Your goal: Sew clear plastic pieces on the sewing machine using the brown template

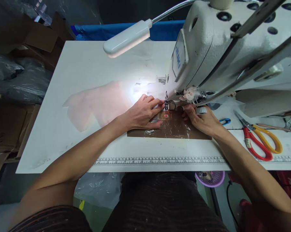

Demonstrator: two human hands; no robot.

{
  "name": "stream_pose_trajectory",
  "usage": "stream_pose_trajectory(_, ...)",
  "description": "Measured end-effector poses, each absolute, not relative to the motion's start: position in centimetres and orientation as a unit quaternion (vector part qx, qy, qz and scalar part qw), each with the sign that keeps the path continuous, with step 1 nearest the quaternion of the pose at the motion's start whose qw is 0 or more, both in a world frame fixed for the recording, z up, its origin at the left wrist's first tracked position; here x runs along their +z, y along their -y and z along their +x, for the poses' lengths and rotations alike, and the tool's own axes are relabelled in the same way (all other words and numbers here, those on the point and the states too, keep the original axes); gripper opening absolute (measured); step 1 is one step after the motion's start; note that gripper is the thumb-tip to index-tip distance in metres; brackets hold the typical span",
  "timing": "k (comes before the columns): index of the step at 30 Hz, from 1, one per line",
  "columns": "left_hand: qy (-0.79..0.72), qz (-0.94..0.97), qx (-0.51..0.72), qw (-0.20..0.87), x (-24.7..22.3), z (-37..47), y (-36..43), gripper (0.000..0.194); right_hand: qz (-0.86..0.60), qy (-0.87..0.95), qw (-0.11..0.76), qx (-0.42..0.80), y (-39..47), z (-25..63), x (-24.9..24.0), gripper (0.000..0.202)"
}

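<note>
My left hand [145, 112] lies flat with fingers spread, its fingertips just left of the presser foot [166, 105] of the white sewing machine [201, 42]. Beneath both hands is a brown plate [169, 130] with scraps of clear tape and a small red arrow label [166, 116] on it. On the foot's right side my right hand [201, 119] has its thumb and fingers pinched together by a small dark piece. What the pinch holds, if anything, is too small and partly hidden to name.
Red-and-yellow-handled scissors [258, 138] and a blue-handled tool [225, 121] lie on the right. A printed ruler [160, 160] runs along the table's front edge. A lamp [128, 38] lights the table. Faint pinkish patches mark the left surface. Cardboard boxes [10, 129] stand left.
</note>
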State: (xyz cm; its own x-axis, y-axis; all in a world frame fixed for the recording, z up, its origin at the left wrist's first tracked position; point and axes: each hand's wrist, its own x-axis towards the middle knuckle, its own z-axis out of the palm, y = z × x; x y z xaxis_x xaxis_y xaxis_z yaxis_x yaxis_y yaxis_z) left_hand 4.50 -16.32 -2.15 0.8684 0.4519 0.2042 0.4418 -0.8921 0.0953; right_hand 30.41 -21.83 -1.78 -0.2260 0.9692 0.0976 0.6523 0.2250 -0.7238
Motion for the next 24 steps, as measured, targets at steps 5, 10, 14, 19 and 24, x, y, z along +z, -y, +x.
stream_pose_trajectory(5, -0.232, 0.965, 0.121, 0.032, -2.2, 4.5, 16.2, 0.049, -0.566, 0.725, 0.277, 0.278, 24.3, 30.3, -1.2, 0.037)
stream_pose_trajectory(10, -0.279, 0.945, 0.164, 0.041, -2.5, 4.6, 16.4, 0.042, -0.553, 0.725, 0.311, 0.267, 25.3, 30.2, -2.0, 0.026)
stream_pose_trajectory(14, -0.328, 0.925, 0.194, 0.019, -2.3, 4.8, 16.2, 0.045, -0.524, 0.76, 0.291, 0.251, 25.5, 30.3, -1.3, 0.029)
stream_pose_trajectory(19, -0.391, 0.907, 0.158, 0.002, -0.8, 5.0, 11.3, 0.043, -0.447, 0.807, 0.285, 0.26, 27.1, 29.6, 1.6, 0.029)
stream_pose_trajectory(24, -0.446, 0.883, 0.124, 0.08, -0.2, 4.7, 4.4, 0.053, -0.395, 0.816, 0.35, 0.236, 30.8, 29.2, 6.0, 0.049)
